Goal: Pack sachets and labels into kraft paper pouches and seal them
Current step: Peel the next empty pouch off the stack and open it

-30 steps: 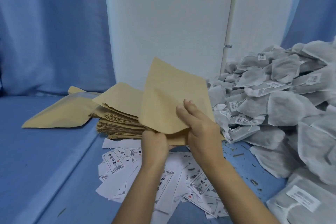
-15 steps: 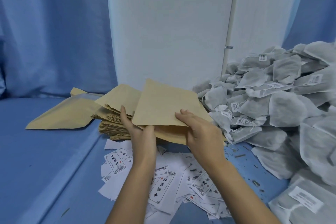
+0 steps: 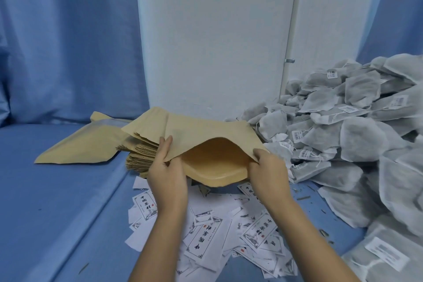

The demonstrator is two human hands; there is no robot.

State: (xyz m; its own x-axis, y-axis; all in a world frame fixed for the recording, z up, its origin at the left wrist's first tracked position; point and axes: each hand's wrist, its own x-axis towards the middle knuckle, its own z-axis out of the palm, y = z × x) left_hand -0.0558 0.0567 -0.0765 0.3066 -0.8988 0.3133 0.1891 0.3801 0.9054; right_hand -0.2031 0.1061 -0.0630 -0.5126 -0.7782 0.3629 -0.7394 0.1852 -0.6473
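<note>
The left hand (image 3: 167,176) and right hand (image 3: 267,174) pinch the pouch (image 3: 206,130). It was flat before and is open now, ready for the sachets (image 3: 357,135) at 3 o'clock.

Looks like a small, makeshift hand-packing workroom; blue cloth-covered surface (image 3: 57,190) set against blue curtains (image 3: 68,41) and a white wall panel (image 3: 217,41); bulk heap of grey sachets (image 3: 354,139), stack of kraft pouches (image 3: 139,158), loose printed labels (image 3: 206,236), all piled straight on the cloth
</note>
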